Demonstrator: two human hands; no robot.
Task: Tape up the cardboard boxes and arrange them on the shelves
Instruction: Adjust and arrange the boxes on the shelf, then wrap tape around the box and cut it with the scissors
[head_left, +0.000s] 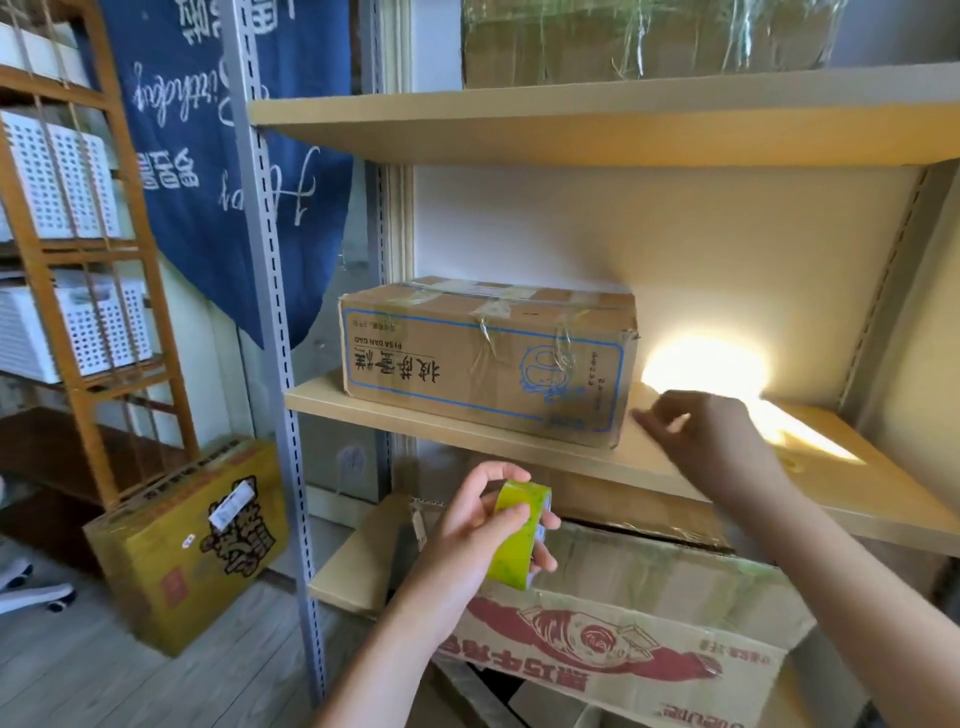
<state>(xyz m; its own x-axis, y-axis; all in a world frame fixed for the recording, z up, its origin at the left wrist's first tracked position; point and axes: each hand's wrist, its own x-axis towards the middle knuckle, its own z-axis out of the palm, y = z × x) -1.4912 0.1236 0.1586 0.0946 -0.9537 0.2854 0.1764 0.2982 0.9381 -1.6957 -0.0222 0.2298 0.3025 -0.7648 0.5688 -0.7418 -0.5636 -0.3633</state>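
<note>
A: Where is the tape roll (519, 532)?

B: At six o'clock, gripped by the left hand (480, 535), fingers curled round it.

A: And the taped box (485, 361)?

B: On the middle shelf (675, 467), near centre. At its four o'clock corner the right hand (711, 441) is seen, fingers loosely bent; whether anything is pinched cannot be told.

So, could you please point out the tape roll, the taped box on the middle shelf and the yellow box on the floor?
tape roll (514, 535), head view, on its green outer band.
taped box (483, 364), head view, on its printed front face.
yellow box (192, 545), head view, on its front face.
</note>
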